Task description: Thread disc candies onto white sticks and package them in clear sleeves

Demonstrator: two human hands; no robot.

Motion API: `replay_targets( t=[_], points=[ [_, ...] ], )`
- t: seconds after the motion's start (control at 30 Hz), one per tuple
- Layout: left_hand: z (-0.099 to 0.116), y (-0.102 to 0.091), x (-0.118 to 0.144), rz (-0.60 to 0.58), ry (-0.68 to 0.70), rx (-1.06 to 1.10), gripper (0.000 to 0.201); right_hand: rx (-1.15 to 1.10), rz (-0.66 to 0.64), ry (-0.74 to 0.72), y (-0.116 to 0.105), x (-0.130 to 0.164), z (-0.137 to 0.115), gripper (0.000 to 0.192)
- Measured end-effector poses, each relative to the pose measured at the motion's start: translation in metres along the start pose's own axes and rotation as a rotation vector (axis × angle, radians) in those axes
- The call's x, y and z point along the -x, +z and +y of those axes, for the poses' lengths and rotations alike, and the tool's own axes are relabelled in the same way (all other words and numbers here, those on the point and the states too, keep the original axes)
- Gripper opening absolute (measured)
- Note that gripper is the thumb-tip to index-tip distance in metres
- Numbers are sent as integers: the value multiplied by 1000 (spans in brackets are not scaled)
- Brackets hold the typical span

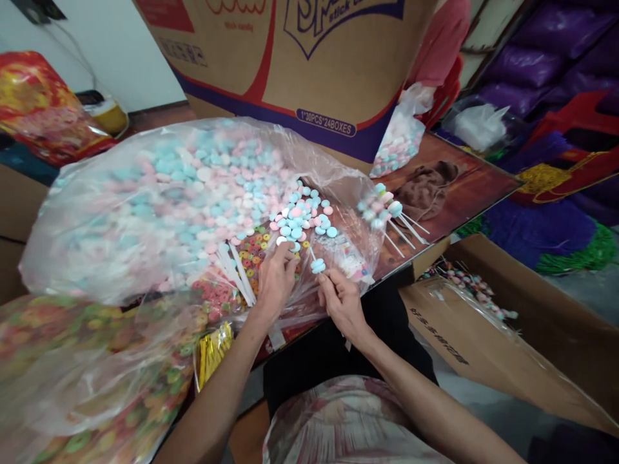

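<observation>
Our right hand (pixel 342 300) pinches a thin white stick (pixel 323 277) with a pale blue candy (pixel 318 265) at its tip, while our left hand (pixel 276 278) closes its fingertips on loose candies (pixel 302 218) spilled at the mouth of the big plastic bag (pixel 145 200). We judge ourselves mid-threading, and the next piece needs lining up squarely with the stick; finished sticks (pixel 389 212) lie to the right on the table (pixel 464 187).
</observation>
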State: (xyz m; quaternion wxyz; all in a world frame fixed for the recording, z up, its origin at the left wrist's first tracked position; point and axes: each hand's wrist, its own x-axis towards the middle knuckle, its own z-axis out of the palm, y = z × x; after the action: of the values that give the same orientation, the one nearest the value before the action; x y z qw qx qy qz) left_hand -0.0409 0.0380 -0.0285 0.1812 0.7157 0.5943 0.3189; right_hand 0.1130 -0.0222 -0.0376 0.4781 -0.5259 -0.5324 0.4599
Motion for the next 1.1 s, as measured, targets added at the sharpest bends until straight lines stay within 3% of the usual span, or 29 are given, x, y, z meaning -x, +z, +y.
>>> replay_targets(
  t=[0.23,0.47,0.57,0.63,0.73,0.8,1.1],
  points=[
    [4,5,-12,-171,142,-234,34,-192,-41,151,-4,-5,-7,24],
    [11,8,-8,-94,101,-306,23,-196,-101,202,-13,-7,-14,29],
    [8,6,-3,-37,44,-134,9,-81,-125,136,-16,-6,-14,24],
    [3,5,-2,19,-60,116,6,-1,-137,90,-19,-5,-15,21],
    [-5,4,-3,102,-235,600,21,65,-205,63,-20,-4,-16,22],
    [-7,3,-3,107,-317,811,31,91,-247,59,-19,-4,-17,25],
    [0,-4,5,26,-477,1068,36,136,-228,26,-15,-9,-16,25]
  ],
)
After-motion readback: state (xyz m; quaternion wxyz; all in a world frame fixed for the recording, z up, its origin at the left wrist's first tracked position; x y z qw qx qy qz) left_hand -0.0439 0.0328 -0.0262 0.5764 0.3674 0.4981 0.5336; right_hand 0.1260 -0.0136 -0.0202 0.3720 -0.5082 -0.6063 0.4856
